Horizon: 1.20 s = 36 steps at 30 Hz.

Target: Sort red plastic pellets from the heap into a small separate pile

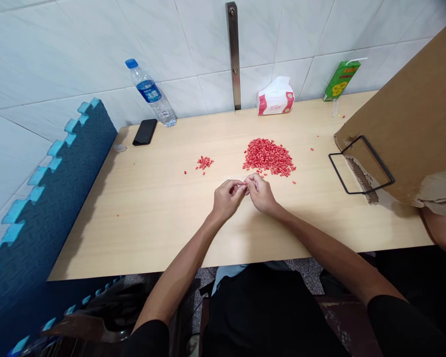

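My left hand [228, 198] and my right hand [260, 194] meet over the middle of the table, fingertips almost touching. Between them a small red piece [245, 183] shows, pinched by the fingers of both hands; its exact shape is too small to make out. Just beyond my right hand lies a large pile of small red pieces [268, 156], short and tube-like. A much smaller group of the same red pieces [204, 162] sits to the left, beyond my left hand. Something pale [235, 178], partly hidden, lies behind my fingers.
Along the tiled wall stand a water bottle [154, 94], a tissue pack [275, 97] and a green drink carton [341, 81]. A black phone [144, 132] lies at the back left. A cardboard sheet [405, 119] with a black wire frame [384, 166] blocks the right; blue foam mats [67, 183] border the left.
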Each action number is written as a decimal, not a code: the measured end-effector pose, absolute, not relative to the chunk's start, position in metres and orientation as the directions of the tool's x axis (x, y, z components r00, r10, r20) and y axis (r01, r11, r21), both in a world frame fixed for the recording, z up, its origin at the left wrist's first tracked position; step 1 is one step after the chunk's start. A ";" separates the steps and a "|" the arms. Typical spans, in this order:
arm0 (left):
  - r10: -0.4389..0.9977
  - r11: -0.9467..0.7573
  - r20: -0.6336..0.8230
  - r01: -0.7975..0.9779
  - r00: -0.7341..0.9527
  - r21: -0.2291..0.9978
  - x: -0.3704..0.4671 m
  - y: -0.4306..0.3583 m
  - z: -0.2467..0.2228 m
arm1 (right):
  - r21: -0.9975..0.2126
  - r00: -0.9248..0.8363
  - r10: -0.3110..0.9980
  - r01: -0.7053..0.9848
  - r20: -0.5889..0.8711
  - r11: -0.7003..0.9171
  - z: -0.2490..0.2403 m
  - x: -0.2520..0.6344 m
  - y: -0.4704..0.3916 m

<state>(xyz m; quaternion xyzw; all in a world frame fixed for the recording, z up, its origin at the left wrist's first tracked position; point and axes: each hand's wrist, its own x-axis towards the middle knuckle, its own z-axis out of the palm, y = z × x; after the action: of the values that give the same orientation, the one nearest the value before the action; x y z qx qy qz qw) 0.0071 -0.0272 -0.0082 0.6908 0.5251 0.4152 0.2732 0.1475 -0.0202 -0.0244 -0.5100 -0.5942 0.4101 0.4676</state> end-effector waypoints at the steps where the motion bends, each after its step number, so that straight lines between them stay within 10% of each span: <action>1: 0.951 -0.304 0.289 0.492 0.109 0.816 0.007 -0.027 -0.008 | -0.967 -0.046 0.989 0.210 0.137 0.144 -0.024 0.148 -0.020; 36: 0.951 -0.305 0.294 0.475 0.101 0.825 0.007 -0.026 -0.010 | -0.959 -0.027 0.989 0.240 0.146 0.148 -0.026 0.145 -0.021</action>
<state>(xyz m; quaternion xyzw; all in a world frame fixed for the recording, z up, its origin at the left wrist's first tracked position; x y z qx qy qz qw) 0.0072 -0.0262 -0.0100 0.6871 0.5187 0.4249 0.2797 0.1454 -0.0214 -0.0255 -0.5165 -0.5950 0.3992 0.4689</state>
